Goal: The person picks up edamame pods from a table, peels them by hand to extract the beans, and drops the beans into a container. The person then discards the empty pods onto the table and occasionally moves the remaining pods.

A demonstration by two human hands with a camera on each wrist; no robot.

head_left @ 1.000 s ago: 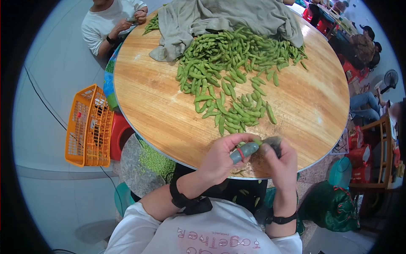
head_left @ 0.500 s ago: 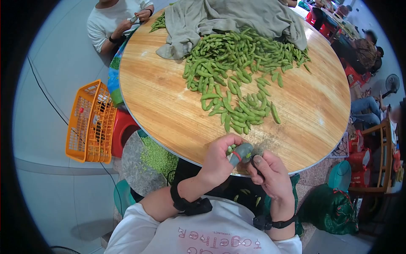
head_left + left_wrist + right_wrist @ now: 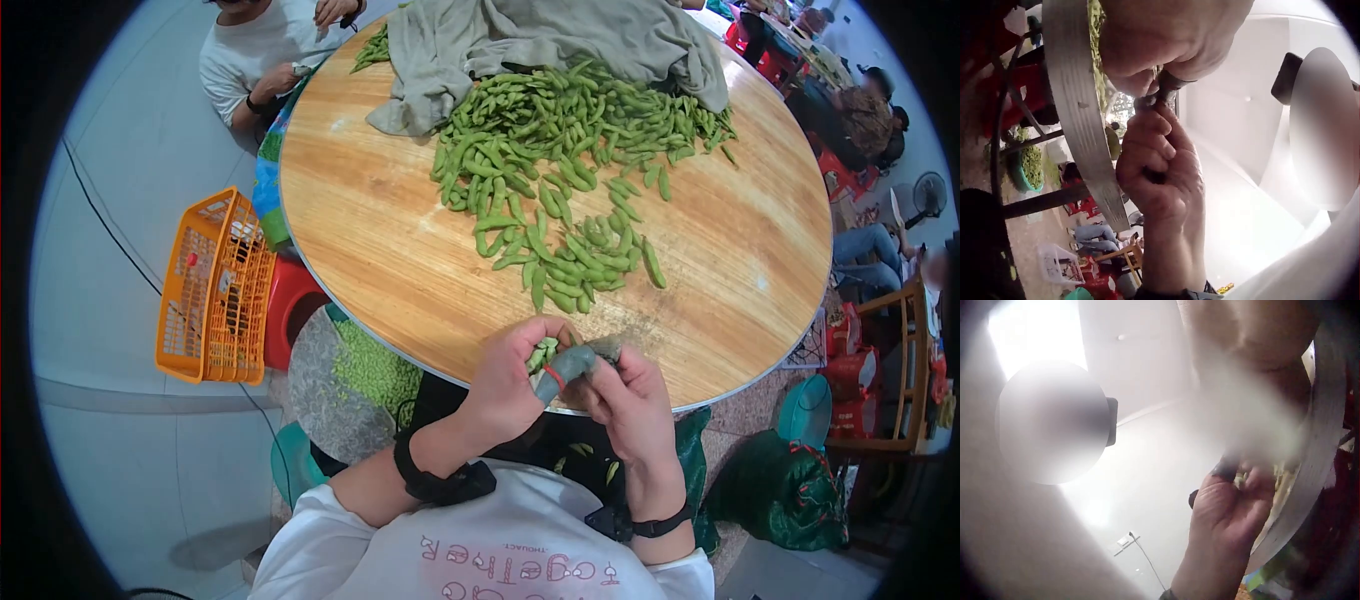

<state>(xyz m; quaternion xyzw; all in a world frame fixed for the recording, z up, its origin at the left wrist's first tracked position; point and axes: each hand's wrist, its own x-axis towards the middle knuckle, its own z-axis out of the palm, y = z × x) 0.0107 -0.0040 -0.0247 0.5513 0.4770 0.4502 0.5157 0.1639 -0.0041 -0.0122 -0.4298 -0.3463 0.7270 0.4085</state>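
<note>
Both hands meet at the table's near edge. My left hand (image 3: pixel 495 385) holds several pale green shelled beans (image 3: pixel 543 353) in its curled fingers. Its thumb wears a grey cover (image 3: pixel 566 374) with a red band. My right hand (image 3: pixel 637 405) has its fingertips right at that thumb, beside another dark grey finger cover (image 3: pixel 605 347). In the left wrist view the right hand (image 3: pixel 1163 169) shows curled fingers; I cannot tell whether a pod is between them. Beyond the hands lie loose edamame pods (image 3: pixel 580 262), in front of a large pile of pods (image 3: pixel 550 120).
A grey cloth (image 3: pixel 560 40) covers the back of the pile on the round wooden table (image 3: pixel 360 230). Lower left, shelled beans (image 3: pixel 370 375) fill part of a container. An orange basket (image 3: pixel 210 290) stands left. A person in white (image 3: pixel 245 60) sits across.
The green pod seen between the hands a second ago no longer shows there. The right hand moved down and left, then its fingertips closed in on the left thumb. Beans now show in the left hand.
</note>
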